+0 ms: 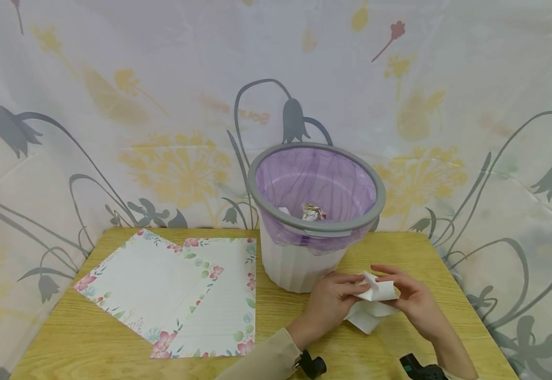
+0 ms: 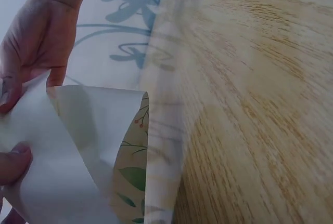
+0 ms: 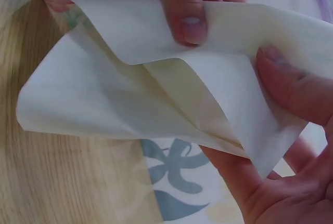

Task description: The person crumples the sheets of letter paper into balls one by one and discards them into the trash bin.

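Observation:
Both hands hold one sheet of paper [image 1: 370, 314], partly folded over on itself, just above the table in front of the bin. My left hand [image 1: 329, 300] pinches it from the left, its thumb lying on the white side in the right wrist view. From the other side my right hand [image 1: 417, 302] grips a pointed corner between thumb and fingers. The curled paper [image 2: 86, 130] shows green leaf print on its inner face in the left wrist view. A bit of pink and green print also shows at a folded corner in the right wrist view.
A white bin [image 1: 282, 258] with a grey rim and purple liner stands behind the hands, with a crumpled shiny wrapper [image 1: 312, 212] and something white inside. Two overlapping flower-bordered sheets [image 1: 147, 285] lie at the left of the wooden table [image 1: 114, 364]. A flower-printed curtain [image 1: 185, 79] hangs behind.

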Demonstrator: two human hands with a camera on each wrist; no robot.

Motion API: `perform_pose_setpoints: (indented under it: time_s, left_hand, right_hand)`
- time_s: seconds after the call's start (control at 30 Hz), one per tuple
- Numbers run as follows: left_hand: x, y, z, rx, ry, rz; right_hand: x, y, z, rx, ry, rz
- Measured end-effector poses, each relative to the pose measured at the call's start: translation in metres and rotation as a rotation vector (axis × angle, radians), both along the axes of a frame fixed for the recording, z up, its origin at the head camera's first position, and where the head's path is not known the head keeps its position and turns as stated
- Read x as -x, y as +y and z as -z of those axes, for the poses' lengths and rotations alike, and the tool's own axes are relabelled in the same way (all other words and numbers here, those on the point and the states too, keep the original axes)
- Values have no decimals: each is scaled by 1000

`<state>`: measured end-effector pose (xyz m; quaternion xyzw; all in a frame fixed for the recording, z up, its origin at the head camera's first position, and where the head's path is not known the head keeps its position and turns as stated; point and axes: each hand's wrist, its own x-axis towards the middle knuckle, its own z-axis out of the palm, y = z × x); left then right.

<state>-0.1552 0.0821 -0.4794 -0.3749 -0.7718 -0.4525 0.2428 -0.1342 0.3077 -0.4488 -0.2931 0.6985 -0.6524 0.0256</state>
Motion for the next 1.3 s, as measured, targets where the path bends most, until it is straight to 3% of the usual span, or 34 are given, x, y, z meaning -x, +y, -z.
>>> perform_pose_setpoints:
  time_s: [0.1,0.23,0.4,0.5,0.6,0.7,0.87,1.03,1.17,1.3]
  left_hand:
    - [1,0,2,3,-12,-3]
    - [1,-1,1,44,-111,-10]
    - [-1,-2,-2,108,-300,7]
    - [-1,-2,-6,125,-432,47]
    - [-2,1,-8,72,-590,100]
    - [-2,4,-9,11,-687,98]
    - [-2,8,-14,7,-731,31]
    - [0,10,-14,-14,-690,-39]
    - [0,9,-13,-60,-697,-66]
    - [0,7,-13,-96,-714,-53]
  right_hand:
    - [0,0,1,-4,6,70]
    - [-2,1,-2,-49,43,162]
    - [-5,3,-5,-146,96,283]
    - [-6,2,-5,-195,142,338]
    - [-6,-3,-5,-218,217,392]
    - [-4,-10,-4,-254,324,467]
    - [-1,-23,0,-317,532,582]
    - [2,-29,2,-334,618,570]
    - [2,-29,5,-291,561,505]
    - [-1,-23,5,-183,356,354]
